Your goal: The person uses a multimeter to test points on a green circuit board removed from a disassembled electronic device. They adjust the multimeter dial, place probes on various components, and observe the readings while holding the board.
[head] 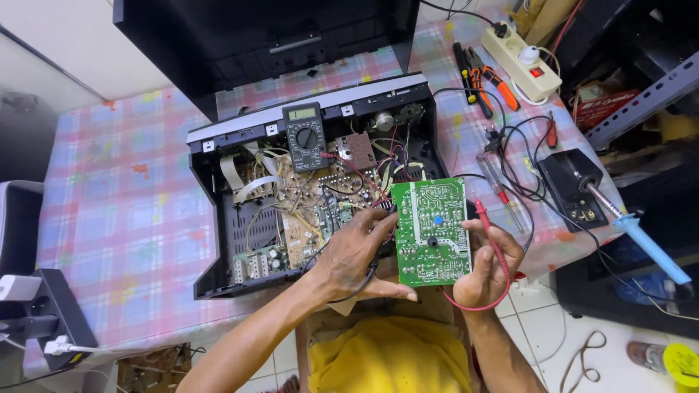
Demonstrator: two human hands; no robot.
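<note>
A green circuit board (431, 231) is held solder side up over the near edge of the table. My left hand (357, 255) grips its left edge and also holds a black probe lead. My right hand (489, 260) supports the board's right edge and holds a red probe (489, 225), whose red wire loops below the hand. Behind the board lies an opened black electronic device (306, 182) with exposed boards and wires. A black multimeter (306, 135) rests on the device's rear part.
A soldering iron with a blue handle (641, 240) sits in its stand (575, 185) at the right. Pliers and screwdrivers (480, 76) and a white power strip (520, 62) lie at the back right. A black cover (262, 36) stands behind the device. The tablecloth (124, 196) is checked.
</note>
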